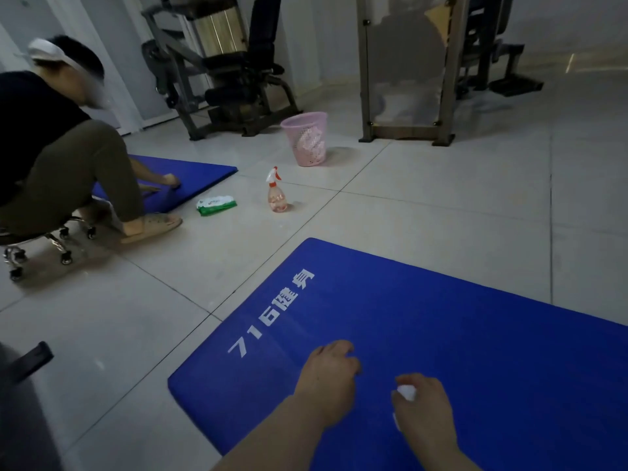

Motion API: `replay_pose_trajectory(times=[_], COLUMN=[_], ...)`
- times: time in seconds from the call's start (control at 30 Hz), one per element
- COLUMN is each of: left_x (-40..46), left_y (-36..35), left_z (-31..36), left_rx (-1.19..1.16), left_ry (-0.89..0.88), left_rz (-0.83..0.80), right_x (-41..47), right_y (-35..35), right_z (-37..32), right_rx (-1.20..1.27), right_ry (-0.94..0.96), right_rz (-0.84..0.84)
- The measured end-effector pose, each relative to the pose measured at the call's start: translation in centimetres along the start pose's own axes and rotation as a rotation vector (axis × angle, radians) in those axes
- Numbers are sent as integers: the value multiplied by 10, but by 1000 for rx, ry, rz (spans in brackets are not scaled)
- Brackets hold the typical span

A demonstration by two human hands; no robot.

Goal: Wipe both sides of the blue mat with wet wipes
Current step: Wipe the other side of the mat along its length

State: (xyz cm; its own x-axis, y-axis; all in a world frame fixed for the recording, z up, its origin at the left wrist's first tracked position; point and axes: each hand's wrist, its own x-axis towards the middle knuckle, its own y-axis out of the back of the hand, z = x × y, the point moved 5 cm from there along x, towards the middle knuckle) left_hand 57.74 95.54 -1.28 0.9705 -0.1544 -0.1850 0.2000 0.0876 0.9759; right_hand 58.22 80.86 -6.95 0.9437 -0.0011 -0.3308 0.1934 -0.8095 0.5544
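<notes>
Both hands on blue mat (458, 334): right hand (423, 407) clutches half-hidden wet wipe (406, 392); left hand (331, 372) grip curled, contents unclear.

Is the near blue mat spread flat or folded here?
Spread flat. The blue mat lies in one layer on the floor tiles, printed side up, edges down, no fold visible.

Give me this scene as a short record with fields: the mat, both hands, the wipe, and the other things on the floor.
mat: blue mat flat on the tiled floor, white print facing up
left hand: left hand resting on the mat, fingers curled, nothing seen in it
right hand: right hand holding a white wet wipe
floor items: wipes pack, spray bottle, pink basket
other: second person at another blue mat
</notes>
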Motion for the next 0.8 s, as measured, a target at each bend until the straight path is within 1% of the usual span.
replay_pose_trajectory(times=[0.1,0.17,0.27,0.37,0.4,0.5,0.57,0.67,0.7,0.77,0.8], left_x=[21,29,42,57,63,80,90,104,109,122,128], left_y=[-17,-24,-29,-30,-31,-32,-33,-34,-34,-33,-34], left_z=[-9,-9,-10,-19,-23,-40,-52,-75,-85,-108,-121], left_rx=[11,18,35,62,77,90,79,73,71,54,37], left_ry=[-13,-40,-73,-68,-66,-54,-55,-64,-66,-55,-49], left_rz=[-50,-90,-142,-176,-183,-189,-188,-211,-216,-226,-230], right_x=[14,10,10,20,21,32,36,40,42,56,64], right_y=[-17,-28,-38,-47,-46,-31,-17,-10,-12,-26,-36], right_z=[15,26,41,56,54,48,37,29,22,13,4], right_rx=[34,106,156,183,177,170,303,373,358,379,414], right_ry=[-93,-164,-236,-314,-314,-235,-255,-305,-287,-322,-341], right_rz=[-99,-135,-105,-35,-42,8,5,58,75,114,108])
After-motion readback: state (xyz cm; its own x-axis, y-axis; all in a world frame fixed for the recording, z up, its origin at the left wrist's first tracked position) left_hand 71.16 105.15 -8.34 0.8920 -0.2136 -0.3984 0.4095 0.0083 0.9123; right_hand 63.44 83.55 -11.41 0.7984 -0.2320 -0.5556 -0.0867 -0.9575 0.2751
